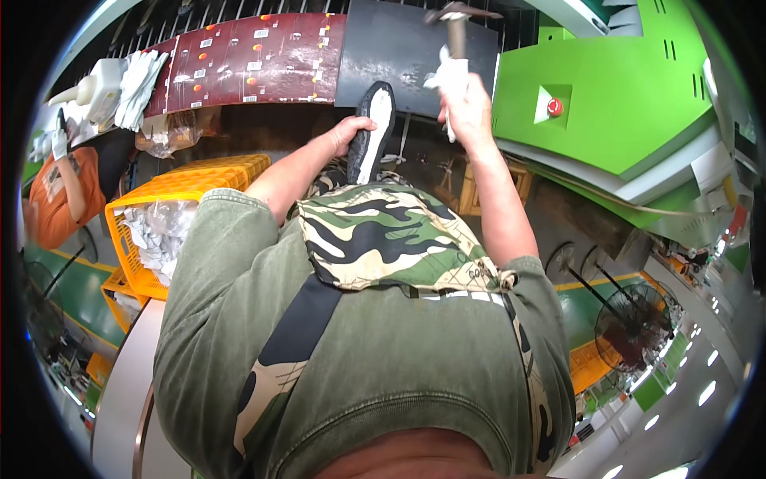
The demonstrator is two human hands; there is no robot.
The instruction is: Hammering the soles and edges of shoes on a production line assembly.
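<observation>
My left hand (349,134) is closed on the side of a black shoe (377,132), its thumb on the shoe's rim. The shoe's white underside faces up, its far end by the edge of the dark grey work surface (383,56). In my right hand (471,113) is a hammer (456,33), held by its handle, with the head at the far end above the work surface. White cloth (452,76) is wrapped round that handle. The hammer and the shoe are apart.
A green machine (598,104) with a red push button (554,107) stands at the right. Maroon sheeting (255,60) covers the bench to the left, near white gloves (142,88) and a white bottle (100,92). A yellow crate (132,247) holds white material. A person in orange (64,199) is at the far left.
</observation>
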